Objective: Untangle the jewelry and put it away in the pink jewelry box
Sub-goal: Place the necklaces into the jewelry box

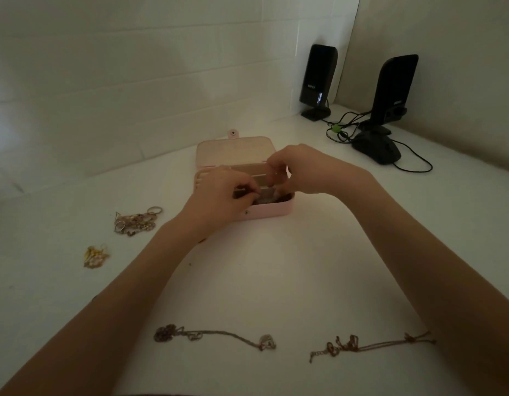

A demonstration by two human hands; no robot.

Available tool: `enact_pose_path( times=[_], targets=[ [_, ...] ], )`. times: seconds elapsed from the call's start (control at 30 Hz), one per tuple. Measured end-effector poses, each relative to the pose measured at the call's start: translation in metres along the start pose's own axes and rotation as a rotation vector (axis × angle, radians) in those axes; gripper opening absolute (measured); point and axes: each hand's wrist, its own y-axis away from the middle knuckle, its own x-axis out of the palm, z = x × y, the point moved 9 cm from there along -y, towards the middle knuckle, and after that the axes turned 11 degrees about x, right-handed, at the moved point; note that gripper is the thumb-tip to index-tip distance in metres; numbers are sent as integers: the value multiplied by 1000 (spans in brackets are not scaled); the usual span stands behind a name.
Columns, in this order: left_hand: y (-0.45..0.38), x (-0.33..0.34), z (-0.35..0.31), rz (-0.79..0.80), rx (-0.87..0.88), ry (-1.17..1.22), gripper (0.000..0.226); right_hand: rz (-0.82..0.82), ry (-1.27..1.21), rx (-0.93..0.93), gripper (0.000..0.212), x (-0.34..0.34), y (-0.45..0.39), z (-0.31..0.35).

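On the white table (247,281), take the pink box (264,214) as your landmark: it sits open toward the far side, lid (233,151) folded back against the wall. Behind it to the right stand two black speakers (319,78) with a mouse (376,151) and cables.

Your left hand (222,195) and right hand (299,170) are both over the box, fingers curled and pinching at something dark in its near compartment. It looks like a piece of jewelry, though I cannot tell exactly what either hand holds. Judging by this, you are settling one piece into the box.

Most of the work remains outside it. Well in front of the box, near you, lie a silver chain (213,337) and, to its right, a brown chain (370,345), both stretched out and seemingly free. Left of the box sits a clump of rings and chains (136,221), and nearer you from it, a small gold tangle (95,257).

Next, you will likely need to let go inside the compartment, then bring in a loose chain or start teasing the clump apart.
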Motion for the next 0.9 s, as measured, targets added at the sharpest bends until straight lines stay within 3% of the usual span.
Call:
enact_pose_path(
  times=[0.23, 0.4, 0.5, 0.63, 0.9],
  targets=[
    [0, -9, -3, -37, 13, 27, 9, 23, -206, -2, 16, -15, 25, 8],
    [2, -21, -16, -36, 16, 163, 9, 383, -223, -60, 19, 30, 89, 40],
    [11, -26, -21, -55, -16, 243, 10, 487, -169, -75, 25, 58, 122, 54],
    [42, -22, -33, 37, -8, 304, 11, 460, -66, -111, 32, 76, 148, 64],
    [83, -20, -35, 19, -19, 365, 8, 302, -160, -184, 11, 79, 156, 71]
  ],
)
